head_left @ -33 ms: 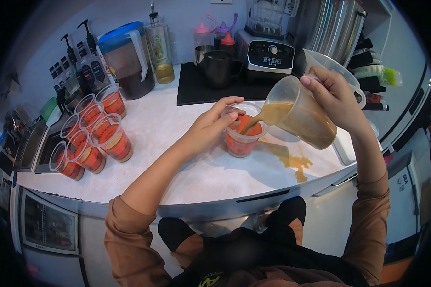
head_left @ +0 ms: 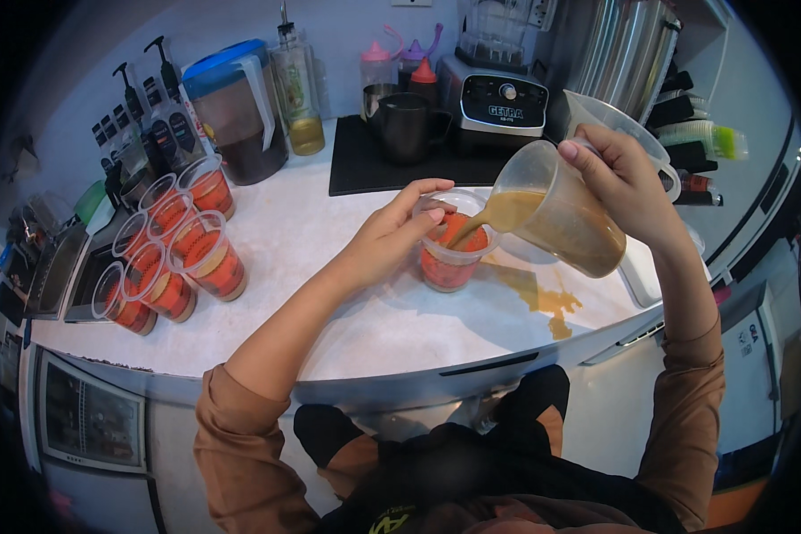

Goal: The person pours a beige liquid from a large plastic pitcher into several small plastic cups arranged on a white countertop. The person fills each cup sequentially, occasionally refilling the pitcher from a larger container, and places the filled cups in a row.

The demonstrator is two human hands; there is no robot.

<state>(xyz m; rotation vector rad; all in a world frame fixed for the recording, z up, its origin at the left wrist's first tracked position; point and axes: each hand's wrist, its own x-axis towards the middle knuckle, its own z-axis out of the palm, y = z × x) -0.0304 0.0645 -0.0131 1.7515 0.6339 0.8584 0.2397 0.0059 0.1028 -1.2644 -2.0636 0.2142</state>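
Note:
My left hand (head_left: 399, 222) is closed around the rim of a clear plastic cup (head_left: 445, 271) with a red printed band, which stands upright on the counter. My right hand (head_left: 621, 178) grips a translucent plastic jug (head_left: 587, 233), tilted to the left above the cup. A stream of milky brown liquid (head_left: 481, 220) runs from the jug's lip into the cup. How full the cup is cannot be made out behind its red band. Several matching cups (head_left: 218, 267) stand in a cluster at the left, some with tan liquid low inside.
A brown spill (head_left: 552, 301) lies right of the cup. Behind are a black mat (head_left: 356, 173), a black pitcher (head_left: 407, 129), a blender (head_left: 494, 102) and a blue-lidded jug (head_left: 240, 116). An oil bottle (head_left: 303, 107) stands beside that jug. The counter's front edge (head_left: 400, 378) is near my body.

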